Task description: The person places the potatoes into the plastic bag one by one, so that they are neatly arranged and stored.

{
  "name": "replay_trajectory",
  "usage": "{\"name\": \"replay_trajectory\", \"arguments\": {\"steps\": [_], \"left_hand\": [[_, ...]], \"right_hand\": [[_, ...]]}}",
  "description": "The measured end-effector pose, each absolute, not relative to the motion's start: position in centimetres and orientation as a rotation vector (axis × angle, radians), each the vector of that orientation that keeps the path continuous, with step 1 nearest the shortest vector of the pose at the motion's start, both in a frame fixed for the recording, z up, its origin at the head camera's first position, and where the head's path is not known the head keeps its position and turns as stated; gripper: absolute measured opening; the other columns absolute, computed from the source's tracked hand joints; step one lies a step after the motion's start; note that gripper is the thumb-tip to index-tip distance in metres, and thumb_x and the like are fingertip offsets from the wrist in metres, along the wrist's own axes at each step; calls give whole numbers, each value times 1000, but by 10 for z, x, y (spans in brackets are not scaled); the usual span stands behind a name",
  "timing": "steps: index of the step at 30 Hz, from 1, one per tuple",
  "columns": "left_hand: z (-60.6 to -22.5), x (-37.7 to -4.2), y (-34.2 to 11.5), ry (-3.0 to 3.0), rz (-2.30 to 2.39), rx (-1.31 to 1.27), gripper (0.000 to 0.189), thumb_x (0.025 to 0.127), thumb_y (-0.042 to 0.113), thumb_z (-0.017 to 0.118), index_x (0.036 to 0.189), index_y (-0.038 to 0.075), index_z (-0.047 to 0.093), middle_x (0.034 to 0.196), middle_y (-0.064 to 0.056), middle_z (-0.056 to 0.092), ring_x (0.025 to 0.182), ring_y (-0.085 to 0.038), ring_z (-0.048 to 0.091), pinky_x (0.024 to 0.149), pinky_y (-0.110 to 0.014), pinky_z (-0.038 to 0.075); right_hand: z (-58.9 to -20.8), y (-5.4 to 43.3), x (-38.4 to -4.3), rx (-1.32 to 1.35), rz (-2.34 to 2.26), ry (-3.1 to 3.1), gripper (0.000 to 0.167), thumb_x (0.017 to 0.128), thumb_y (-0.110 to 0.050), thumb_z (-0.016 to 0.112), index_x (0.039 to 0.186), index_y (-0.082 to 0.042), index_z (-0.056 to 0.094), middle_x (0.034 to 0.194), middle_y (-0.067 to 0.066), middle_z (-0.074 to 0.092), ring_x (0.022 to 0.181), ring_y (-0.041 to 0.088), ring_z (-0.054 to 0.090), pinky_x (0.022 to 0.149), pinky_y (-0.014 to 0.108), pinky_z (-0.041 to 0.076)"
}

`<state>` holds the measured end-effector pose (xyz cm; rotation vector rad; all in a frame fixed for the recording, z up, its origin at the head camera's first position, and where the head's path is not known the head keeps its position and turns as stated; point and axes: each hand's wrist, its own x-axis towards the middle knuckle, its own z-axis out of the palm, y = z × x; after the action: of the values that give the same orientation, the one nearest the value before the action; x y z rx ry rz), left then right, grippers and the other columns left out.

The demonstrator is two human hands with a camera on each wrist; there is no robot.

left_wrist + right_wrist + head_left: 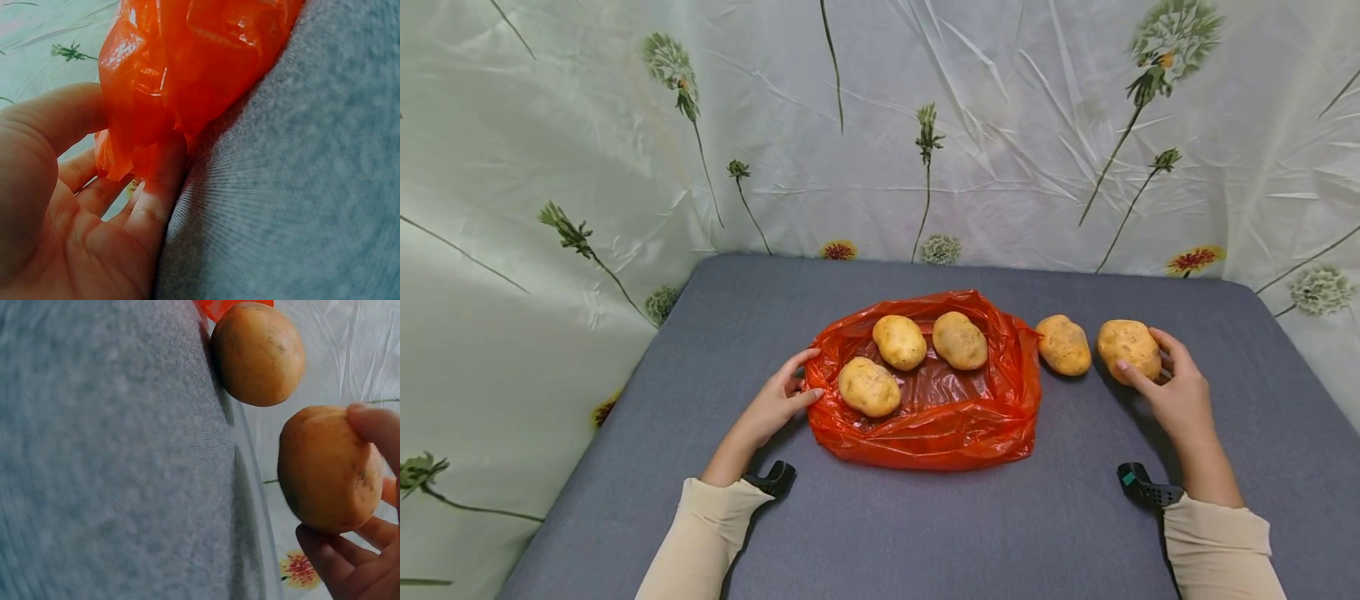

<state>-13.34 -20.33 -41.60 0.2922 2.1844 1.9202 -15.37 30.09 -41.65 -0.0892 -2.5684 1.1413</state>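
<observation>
A red plastic bag (pixel 940 433) lies spread open on the table, with three potatoes inside it: one at the left (pixel 869 387), one at the back (pixel 899 342) and one at the right (pixel 960 341). My left hand (pixel 778 400) holds the bag's left edge; in the left wrist view the red film (pixel 181 69) passes between thumb and fingers. Off to the right, my right hand (pixel 1183 392) grips a potato (pixel 1129 348), which shows raised off the tabletop in the right wrist view. Another potato (pixel 1063 345) rests on the table against the bag's right side.
Grey cloth covers the table (pixel 925 533). A pale curtain (pixel 865 125) printed with dandelions hangs behind it and along the left. Black wrist mounts (pixel 775 479) sit at both cream sleeves (pixel 1213 542).
</observation>
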Motion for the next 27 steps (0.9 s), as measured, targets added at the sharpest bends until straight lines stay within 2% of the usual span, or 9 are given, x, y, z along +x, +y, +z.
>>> {"name": "replay_trajectory", "arguments": {"steps": [3, 6, 15, 23, 27], "left_hand": [[-416, -133, -204, 2189, 1918, 294, 58, 86, -5, 54, 137, 0, 27, 93, -22, 51, 73, -13, 53, 61, -25, 43], [-416, -134, -204, 2192, 1918, 293, 58, 86, -5, 54, 137, 0, 27, 91, -21, 51, 72, -13, 52, 60, -25, 43], [-415, -134, -205, 2199, 1908, 281, 58, 86, -4, 55, 137, 1, 27, 84, -15, 51, 67, -13, 50, 55, -26, 39], [-414, -133, -204, 2212, 1903, 277, 58, 86, -4, 55, 136, 0, 28, 83, -14, 51, 67, -13, 50, 54, -26, 38], [-414, -133, -204, 2215, 1893, 278, 58, 86, -3, 55, 137, 0, 27, 84, -14, 52, 68, -13, 51, 55, -26, 39]], "right_hand": [[-413, 297, -154, -68, 1149, -2523, 65, 80, -18, 68, 136, -6, 36, 126, 23, 43, 102, 4, 45, 73, 7, 32], [-407, 290, -154, -47, 1160, -2465, 65, 78, -14, 70, 134, -7, 39, 126, 20, 44, 99, -5, 42, 74, 8, 33], [-390, 267, -152, 45, 1170, -2374, 66, 72, -5, 74, 131, -8, 44, 125, 13, 47, 103, -2, 44, 75, 8, 35], [-384, 243, -152, 278, 1148, -2360, 69, 68, 2, 75, 130, -5, 45, 122, 16, 48, 102, -5, 42, 76, 6, 34], [-384, 230, -153, 386, 1131, -2359, 70, 66, 3, 76, 129, -3, 46, 121, 17, 49, 103, 1, 44, 76, 6, 35]]}}
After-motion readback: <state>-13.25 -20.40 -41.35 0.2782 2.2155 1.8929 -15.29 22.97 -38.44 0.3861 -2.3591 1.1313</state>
